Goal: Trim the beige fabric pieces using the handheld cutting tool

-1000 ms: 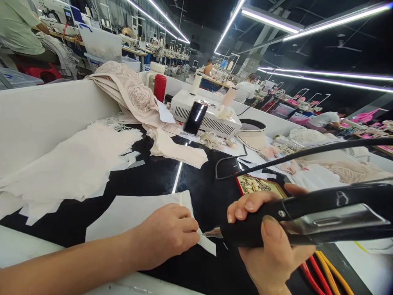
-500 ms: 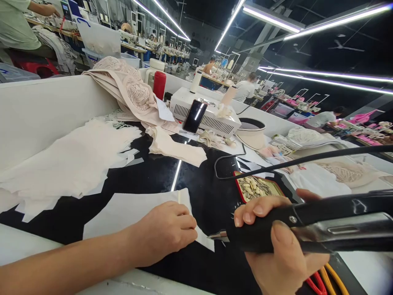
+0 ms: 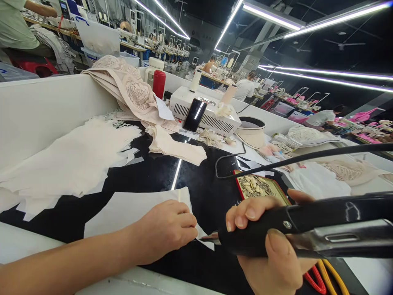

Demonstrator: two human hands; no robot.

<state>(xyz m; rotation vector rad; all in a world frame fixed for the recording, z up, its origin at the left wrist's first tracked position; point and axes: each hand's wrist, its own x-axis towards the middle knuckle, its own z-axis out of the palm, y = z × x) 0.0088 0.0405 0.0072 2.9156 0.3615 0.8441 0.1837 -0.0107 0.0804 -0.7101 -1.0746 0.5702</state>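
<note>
My left hand point(image 3: 172, 227) lies on a white fabric piece point(image 3: 123, 211), its fingers curled together and pinching the cloth near its right edge. A cream strip or seam runs down that edge. My right hand point(image 3: 270, 246) wraps round a thick black corded hand tool point(image 3: 331, 209) with a metal lever on its side. The tool's pointed metal tip point(image 3: 211, 237) touches the fabric's lower right corner, just beside my left fingertips. My left fingertips hide part of the cloth.
White cut pieces point(image 3: 70, 151) are piled at left. A cream fabric stack point(image 3: 176, 145), a phone point(image 3: 195, 114) and a white vented box point(image 3: 208, 112) stand behind. At right are a tray of peanuts and seeds point(image 3: 254, 186), the black cord point(image 3: 291, 162) and red and yellow handles point(image 3: 327, 278).
My right hand and the tool have shifted slightly left, bringing the tip further onto the fabric corner, close to my left fingers. My left hand stays nearly still.
</note>
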